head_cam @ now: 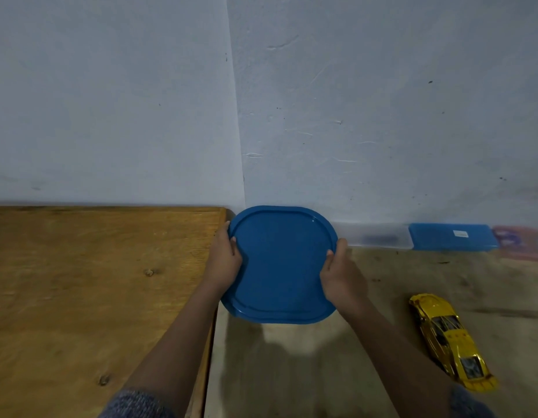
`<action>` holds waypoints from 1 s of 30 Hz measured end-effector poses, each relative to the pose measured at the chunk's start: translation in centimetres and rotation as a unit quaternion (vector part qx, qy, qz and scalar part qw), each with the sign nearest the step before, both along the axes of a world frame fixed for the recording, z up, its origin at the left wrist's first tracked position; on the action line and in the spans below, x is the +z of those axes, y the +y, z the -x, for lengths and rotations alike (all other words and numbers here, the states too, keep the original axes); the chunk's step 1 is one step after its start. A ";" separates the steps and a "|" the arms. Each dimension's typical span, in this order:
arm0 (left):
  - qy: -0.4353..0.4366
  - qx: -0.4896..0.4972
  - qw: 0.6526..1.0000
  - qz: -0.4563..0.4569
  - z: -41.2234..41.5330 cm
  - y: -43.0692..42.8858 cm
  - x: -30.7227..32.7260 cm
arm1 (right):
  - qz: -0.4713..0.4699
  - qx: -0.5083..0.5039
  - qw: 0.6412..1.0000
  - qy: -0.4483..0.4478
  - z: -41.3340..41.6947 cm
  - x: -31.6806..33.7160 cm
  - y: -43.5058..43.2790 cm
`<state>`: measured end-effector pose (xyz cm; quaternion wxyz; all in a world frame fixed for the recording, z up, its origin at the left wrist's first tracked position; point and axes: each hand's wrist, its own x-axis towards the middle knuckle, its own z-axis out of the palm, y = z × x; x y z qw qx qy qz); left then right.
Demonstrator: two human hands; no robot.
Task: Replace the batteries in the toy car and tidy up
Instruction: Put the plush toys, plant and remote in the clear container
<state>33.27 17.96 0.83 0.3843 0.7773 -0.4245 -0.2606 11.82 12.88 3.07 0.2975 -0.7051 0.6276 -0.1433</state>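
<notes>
A blue container with a rounded-square lid point(281, 263) fills the middle of the view, close to the wall. My left hand point(224, 260) grips its left edge and my right hand point(341, 276) grips its right edge. What is under the lid is hidden. A shiny yellow toy car point(450, 339) lies upright on the table to the right, apart from both hands, its nose pointing toward the near right.
A raised wooden board point(95, 282) covers the left side, its right edge beside my left arm. Against the wall at the right lie a clear box point(379, 236), a blue flat case point(452, 236) and a pink item point(521, 242).
</notes>
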 end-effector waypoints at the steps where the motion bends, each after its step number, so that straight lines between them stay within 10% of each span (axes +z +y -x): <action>1: -0.012 -0.001 1.000 0.000 0.1 0.1 0.0 | -0.002 0.002 1.000 0.022 -0.2 -0.1 -0.1; 7: -0.221 -0.013 0.971 -0.088 1.7 0.4 1.2 | 0.051 0.077 0.967 0.236 -1.0 0.5 -1.0; 30: -0.318 -0.055 0.929 -0.181 6.3 4.3 1.2 | 0.043 0.200 0.958 0.204 0.9 1.0 2.7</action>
